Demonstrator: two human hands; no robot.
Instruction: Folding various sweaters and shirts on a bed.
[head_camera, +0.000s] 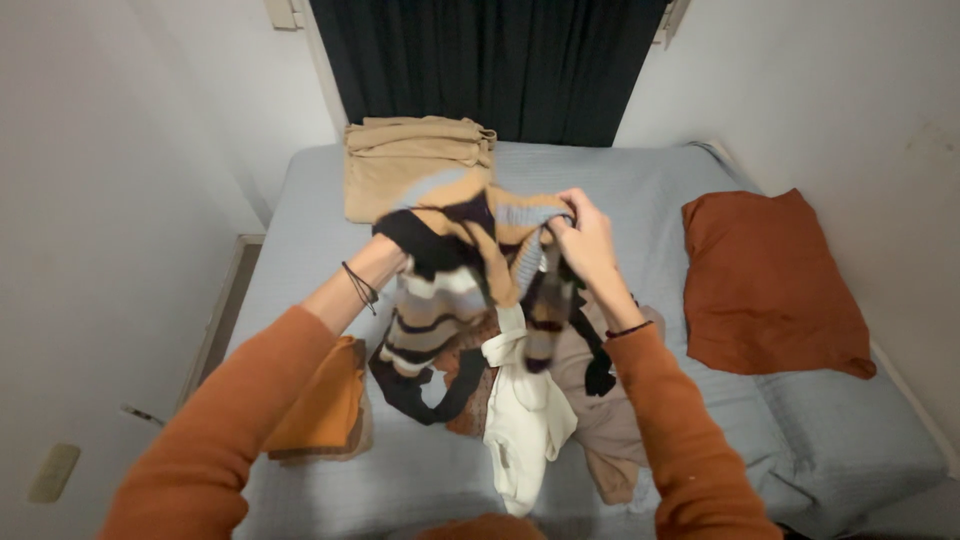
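Covering most of the left hand (392, 240), the striped sweater (462, 262) let only the wrist and a dark cord bracelet show, so how those fingers were closed could not be made out; the hand seemed buried inside the knit. The sweater's upper edge was blurred. The right hand (585, 243) was plain to see: its fingers (562, 222) were pinched shut on the sweater's grey-blue edge, the cloth bunched just left of the fingertips and hanging down below them. Both orange sleeves ran out of the bottom of the view.

The sweater was held up in the air above the bed (640, 190), directly over a heap of clothes. In that heap, below the sweater, lay a cream garment (525, 415) and a beige garment (600, 420), partly covered by each other. Left of the sweater's hanging end lay a folded orange piece (325, 400), half hidden by the left sleeve. Beyond the sweater sat a tan folded stack (405, 165) near the dark curtain (490, 65). Well to the right of the sweater lay a rust pillow (770, 285).
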